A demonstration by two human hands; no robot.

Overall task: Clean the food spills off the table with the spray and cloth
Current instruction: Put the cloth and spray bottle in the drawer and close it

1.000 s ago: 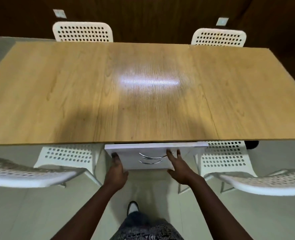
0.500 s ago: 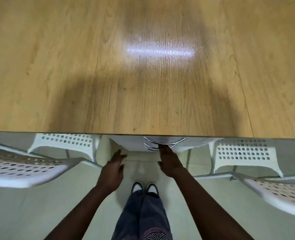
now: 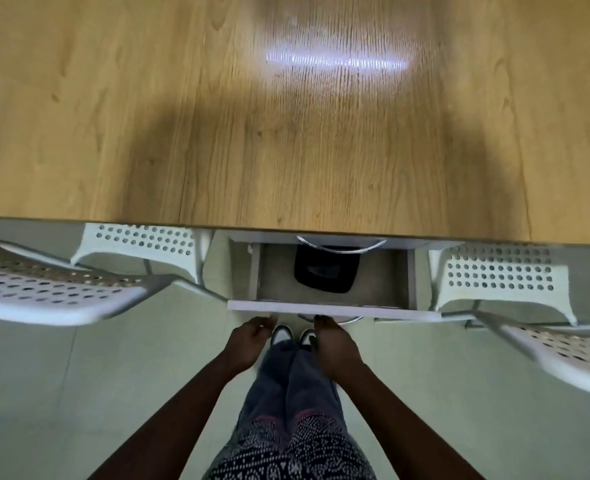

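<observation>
While our right hand (image 3: pixel 335 344) curls its fingers round the drawer (image 3: pixel 331 308) handle under the table (image 3: pixel 286 133), our left hand (image 3: pixel 248 342) hangs loosely curled beside the drawer front; a black object (image 3: pixel 326 271) lies inside, unidentifiable

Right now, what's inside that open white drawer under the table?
One black plastic object lies on the white drawer's grey floor, near the back. The wooden tabletop covers the drawer's rear part, so anything there is hidden.
</observation>
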